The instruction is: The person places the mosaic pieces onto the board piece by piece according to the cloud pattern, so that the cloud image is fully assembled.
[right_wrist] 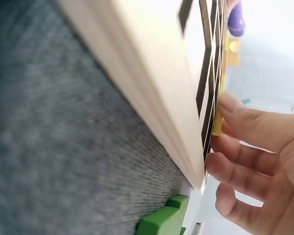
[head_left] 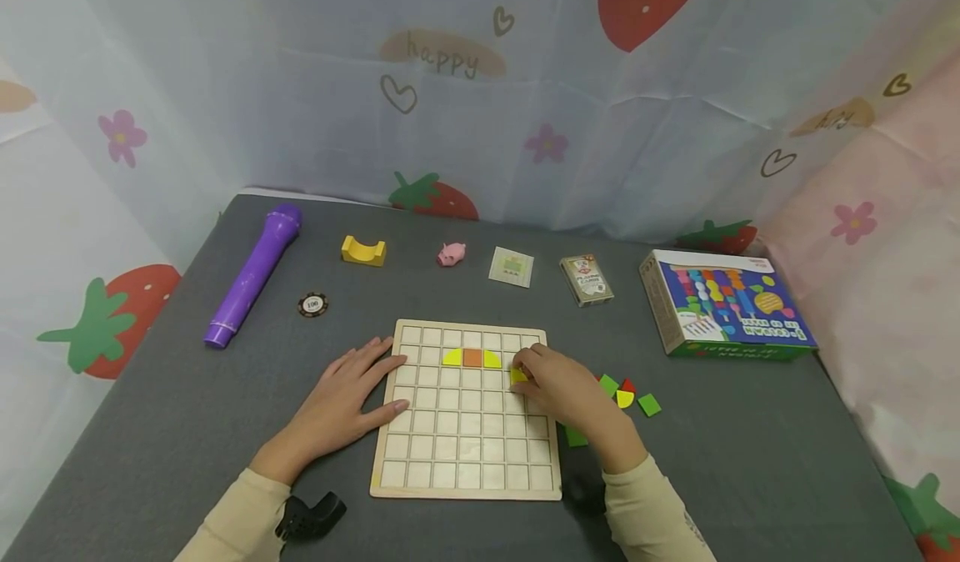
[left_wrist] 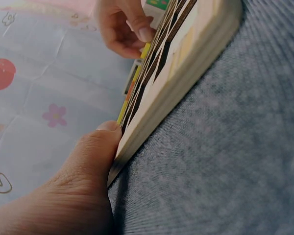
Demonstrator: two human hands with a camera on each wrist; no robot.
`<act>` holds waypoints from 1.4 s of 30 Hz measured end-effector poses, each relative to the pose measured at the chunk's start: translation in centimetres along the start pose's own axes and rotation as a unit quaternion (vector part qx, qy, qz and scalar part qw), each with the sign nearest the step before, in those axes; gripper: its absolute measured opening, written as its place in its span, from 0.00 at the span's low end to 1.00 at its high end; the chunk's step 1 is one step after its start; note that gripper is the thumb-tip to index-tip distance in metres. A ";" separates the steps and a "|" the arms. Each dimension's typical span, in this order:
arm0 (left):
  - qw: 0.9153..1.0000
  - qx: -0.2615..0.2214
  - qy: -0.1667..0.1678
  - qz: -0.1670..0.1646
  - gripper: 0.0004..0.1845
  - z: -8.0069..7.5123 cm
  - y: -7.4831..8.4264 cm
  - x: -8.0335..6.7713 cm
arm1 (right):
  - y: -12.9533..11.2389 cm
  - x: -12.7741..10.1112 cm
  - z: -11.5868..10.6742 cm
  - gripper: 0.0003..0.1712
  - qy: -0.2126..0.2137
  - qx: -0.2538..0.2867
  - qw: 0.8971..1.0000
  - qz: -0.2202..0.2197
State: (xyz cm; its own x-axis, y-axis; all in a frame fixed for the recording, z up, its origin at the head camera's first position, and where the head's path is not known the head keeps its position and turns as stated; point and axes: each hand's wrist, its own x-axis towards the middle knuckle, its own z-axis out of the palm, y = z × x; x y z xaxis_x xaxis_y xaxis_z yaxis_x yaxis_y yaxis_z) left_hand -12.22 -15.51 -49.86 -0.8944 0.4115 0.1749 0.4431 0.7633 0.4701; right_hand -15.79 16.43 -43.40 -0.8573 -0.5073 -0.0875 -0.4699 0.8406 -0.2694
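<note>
The right hand pinched a small yellow wooden tile over the grid board near its right edge. The left hand lay flat, fingers straight, steadying the board's left edge. The tile looked light, stiff and smooth, best held by its sides.

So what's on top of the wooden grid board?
On the wooden grid board sit two yellow pieces beside an orange square. The right hand pinches another yellow piece; cells under both hands are hidden.
</note>
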 end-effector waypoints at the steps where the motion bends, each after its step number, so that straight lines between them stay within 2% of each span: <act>1: 1.000 -0.001 0.000 0.000 0.36 0.0 0.0 0.0 | 0.0 0.0 0.0 0.15 0.002 0.002 1.000 -0.002; 10: 1.000 -0.002 0.003 0.003 0.35 0.0 -0.1 0.0 | -0.2 -0.4 -0.1 0.14 0.010 0.011 1.000 -0.020; 18: 1.000 0.000 -0.010 -0.007 0.36 -0.1 0.0 0.1 | -0.3 -0.1 -0.2 0.14 0.003 0.022 1.000 -0.019; 30: 1.000 -0.003 0.005 0.004 0.35 0.0 0.1 0.0 | 0.0 0.2 0.3 0.13 0.002 0.033 0.999 -0.017; 42: 1.000 -0.003 -0.002 -0.005 0.35 -0.1 0.2 0.0 | 0.6 -0.5 -0.1 0.14 0.006 0.045 0.999 -0.013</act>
State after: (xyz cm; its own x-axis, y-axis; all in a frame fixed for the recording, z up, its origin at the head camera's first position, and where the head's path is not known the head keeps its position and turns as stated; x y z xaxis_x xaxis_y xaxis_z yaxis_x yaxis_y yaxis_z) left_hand -12.13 -15.41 -49.71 -0.8982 0.4069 0.1662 0.4344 0.7640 0.4770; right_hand -15.66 17.23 -43.37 -0.8475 -0.5264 -0.0678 -0.4720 0.8060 -0.3571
